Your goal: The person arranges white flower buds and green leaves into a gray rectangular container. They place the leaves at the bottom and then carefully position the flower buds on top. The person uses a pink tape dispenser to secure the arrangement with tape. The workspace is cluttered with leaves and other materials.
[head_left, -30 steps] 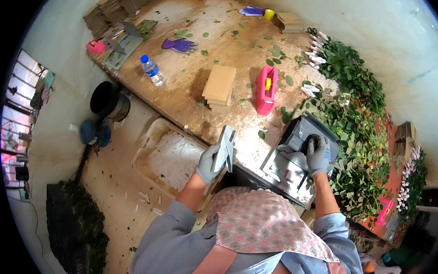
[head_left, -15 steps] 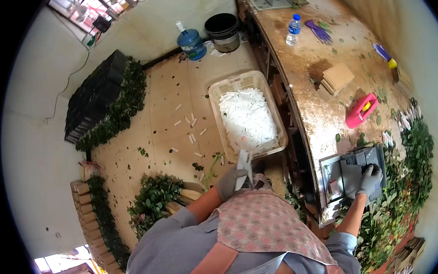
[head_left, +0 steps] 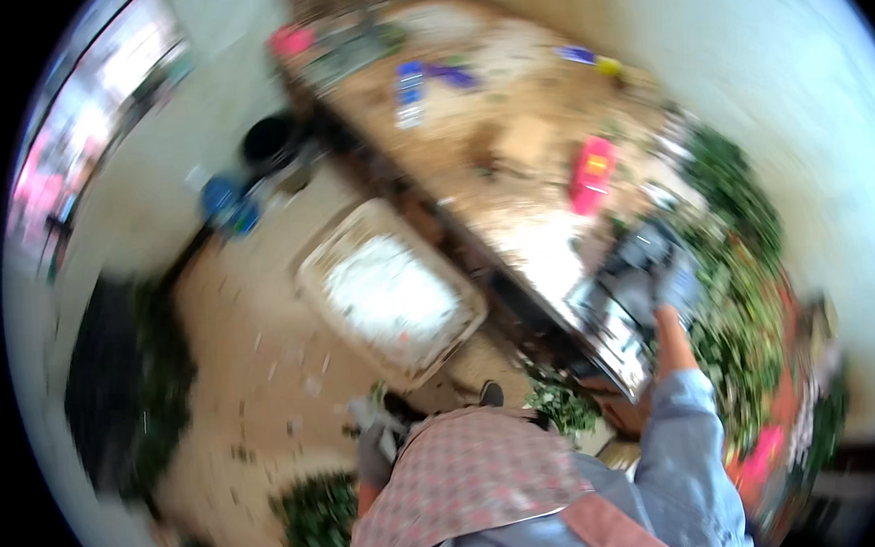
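Observation:
The whole view is smeared by motion. My left hand (head_left: pixel 374 458), in a grey glove, is low beside my checked apron (head_left: pixel 470 472). Its fingers are closed round a whitish, flat, stiff-looking piece (head_left: pixel 371 415) whose kind I cannot make out. On the bench's near right corner my gloved right hand (head_left: pixel 675 284) reaches over a grey metal box-like fixture (head_left: pixel 620 312) with dark grey parts. It appears to touch the fixture's right part, but blur hides its fingers. Leafy cut stems (head_left: pixel 736 325) lie right beside that hand.
A beige basket (head_left: pixel 318 281) of small white pieces stands on the floor, left of the wooden bench (head_left: pixel 451 162). The bench holds a pink container (head_left: pixel 592 176), cardboard pieces (head_left: pixel 527 140) and a water bottle (head_left: pixel 410 95). Greenery (head_left: pixel 317 516) sits at lower left.
My view has swung right, so the basket and bench shift left in it. My left hand with the whitish piece now sits lower, beside the apron. My right hand stays at the metal fixture.

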`<state>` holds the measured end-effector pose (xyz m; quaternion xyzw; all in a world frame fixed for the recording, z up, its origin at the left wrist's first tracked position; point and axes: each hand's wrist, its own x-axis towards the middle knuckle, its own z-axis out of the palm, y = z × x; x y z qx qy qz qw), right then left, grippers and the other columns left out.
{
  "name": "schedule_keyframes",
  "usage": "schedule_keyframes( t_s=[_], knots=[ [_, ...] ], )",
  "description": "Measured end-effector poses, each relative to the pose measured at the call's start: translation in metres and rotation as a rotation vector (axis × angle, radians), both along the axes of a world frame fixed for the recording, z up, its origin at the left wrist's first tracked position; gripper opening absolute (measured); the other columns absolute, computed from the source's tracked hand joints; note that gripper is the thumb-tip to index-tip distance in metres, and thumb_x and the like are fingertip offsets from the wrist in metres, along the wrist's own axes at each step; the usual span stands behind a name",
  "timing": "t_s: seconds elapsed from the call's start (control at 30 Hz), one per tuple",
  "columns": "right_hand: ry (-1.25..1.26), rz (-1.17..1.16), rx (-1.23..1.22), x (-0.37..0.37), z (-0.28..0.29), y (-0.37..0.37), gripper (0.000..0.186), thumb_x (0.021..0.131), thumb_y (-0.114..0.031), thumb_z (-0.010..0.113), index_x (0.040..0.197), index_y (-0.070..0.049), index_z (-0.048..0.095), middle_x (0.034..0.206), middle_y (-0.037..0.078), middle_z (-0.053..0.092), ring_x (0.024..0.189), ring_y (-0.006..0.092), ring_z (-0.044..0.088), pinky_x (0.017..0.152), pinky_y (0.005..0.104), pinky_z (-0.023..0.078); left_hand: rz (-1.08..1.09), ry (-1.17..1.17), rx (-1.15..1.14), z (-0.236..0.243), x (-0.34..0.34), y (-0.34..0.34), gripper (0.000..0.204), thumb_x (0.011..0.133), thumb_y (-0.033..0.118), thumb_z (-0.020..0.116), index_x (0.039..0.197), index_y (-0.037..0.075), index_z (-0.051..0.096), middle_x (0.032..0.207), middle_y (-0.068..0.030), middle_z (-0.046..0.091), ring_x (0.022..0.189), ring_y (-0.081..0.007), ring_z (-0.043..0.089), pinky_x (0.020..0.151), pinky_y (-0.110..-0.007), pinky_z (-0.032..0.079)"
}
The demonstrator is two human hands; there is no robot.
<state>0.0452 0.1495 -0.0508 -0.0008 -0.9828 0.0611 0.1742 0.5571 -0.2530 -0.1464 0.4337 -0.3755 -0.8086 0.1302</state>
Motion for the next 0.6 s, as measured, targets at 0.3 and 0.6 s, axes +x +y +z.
schedule_keyframes(
  t_s=[0.3,0.6],
  knots=[
    [-0.135,0.651,-0.356,0.228,-0.1,-0.205,0.048,0.079,-0.008,0.068,0.126,-0.002,0.059,0.125,0.021,0.059,0.118,0.0404,0.056,0.101,0.0499,0.045,-0.081,-0.16,0.227,-0.023,0.035,-0.158,0.035,0.097,0.029,0.059,0.121,0.004,0.06,0.098,-0.0115,0.069,0.084,-0.0282,0.069,0.078,-0.043,0.058],
    [-0.968,0.369,-0.432,0.307,-0.157,-0.208,0.032,0.092,-0.023,0.062,0.119,-0.008,0.067,0.125,0.023,0.063,0.116,0.0418,0.063,0.097,0.0485,0.051,-0.33,-0.057,-0.11,0.014,-0.045,-0.232,0.034,0.1,0.033,0.05,0.122,0.009,0.057,0.099,-0.0083,0.067,0.09,-0.0251,0.068,0.077,-0.044,0.058]
  ],
)
